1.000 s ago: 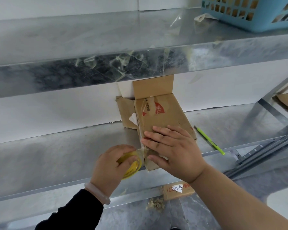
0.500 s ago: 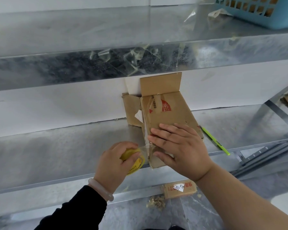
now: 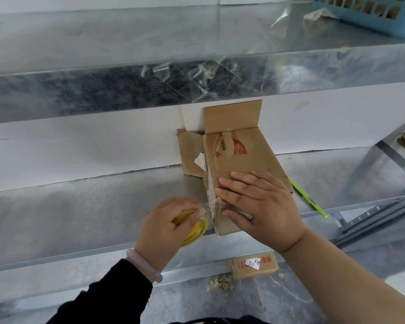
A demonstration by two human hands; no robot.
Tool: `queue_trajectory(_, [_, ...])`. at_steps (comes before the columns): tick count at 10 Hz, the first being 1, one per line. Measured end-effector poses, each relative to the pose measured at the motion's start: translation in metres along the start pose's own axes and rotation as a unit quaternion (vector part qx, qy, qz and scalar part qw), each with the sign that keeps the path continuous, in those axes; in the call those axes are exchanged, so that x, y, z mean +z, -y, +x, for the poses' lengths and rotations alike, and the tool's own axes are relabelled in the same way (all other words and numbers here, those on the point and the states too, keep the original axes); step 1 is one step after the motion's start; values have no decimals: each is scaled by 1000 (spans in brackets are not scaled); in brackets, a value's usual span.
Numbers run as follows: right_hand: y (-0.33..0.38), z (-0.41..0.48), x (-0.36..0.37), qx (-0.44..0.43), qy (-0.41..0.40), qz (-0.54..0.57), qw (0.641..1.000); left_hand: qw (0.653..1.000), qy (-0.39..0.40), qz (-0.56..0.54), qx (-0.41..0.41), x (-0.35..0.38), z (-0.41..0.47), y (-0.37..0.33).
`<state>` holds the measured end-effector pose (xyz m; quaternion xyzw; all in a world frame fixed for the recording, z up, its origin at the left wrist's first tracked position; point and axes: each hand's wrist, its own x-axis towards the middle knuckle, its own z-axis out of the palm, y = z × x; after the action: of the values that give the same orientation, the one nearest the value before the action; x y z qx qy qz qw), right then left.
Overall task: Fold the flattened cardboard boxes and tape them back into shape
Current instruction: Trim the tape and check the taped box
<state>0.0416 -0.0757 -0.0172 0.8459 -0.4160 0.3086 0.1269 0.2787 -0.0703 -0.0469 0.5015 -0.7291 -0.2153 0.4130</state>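
The metal shelf [image 3: 80, 206] serves as a workbench at about the person's waist, and the cardboard box [image 3: 243, 155] lies on it, its near end poking just over the front edge and its far end against the white wall. I'd guess it was set that way so the wall braces it while the near corner stays reachable from the side. The far end isn't closed: one flap [image 3: 232, 115] stands up against the wall and another [image 3: 189, 153] splays out to the left. I can't see what, if anything, is inside the box.

Up on the higher shelf, at the far right, sits a blue basket [image 3: 372, 17]. Something tan shows through its holes, but I can't make out what it is.

The right hand [image 3: 260, 206] lies flat on the box's top with straight, spread fingers. It looks to be pressing, pinning the panel so the seam can't spring apart. The left hand [image 3: 164, 225] is curled around a yellow tape roll [image 3: 194, 230], just beside the box's near left corner. A clear strip of tape [image 3: 211, 204] stretches from the roll to that left edge, taut and a bit crumpled where it meets the cardboard.

A green pen [image 3: 306, 197] rests on the shelf to the right of the box, out of the way.
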Motion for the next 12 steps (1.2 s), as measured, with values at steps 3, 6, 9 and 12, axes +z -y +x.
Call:
queue_trajectory(3, [-1, 1, 2, 0, -8, 2, 1000, 1000, 8, 10, -8, 0, 3, -2])
queue_trajectory(6, [0, 2, 2, 0, -13, 0, 1000, 995, 38, 87, 6, 7, 8, -10])
queue_trajectory(9, [-1, 0, 1, -1, 1, -9, 1000, 980, 52, 172, 88, 7, 17, -15])
queue_trajectory(12, [-28, -33, -19, 132, -79, -40, 987, 988, 63, 135, 45, 10, 20, -15])
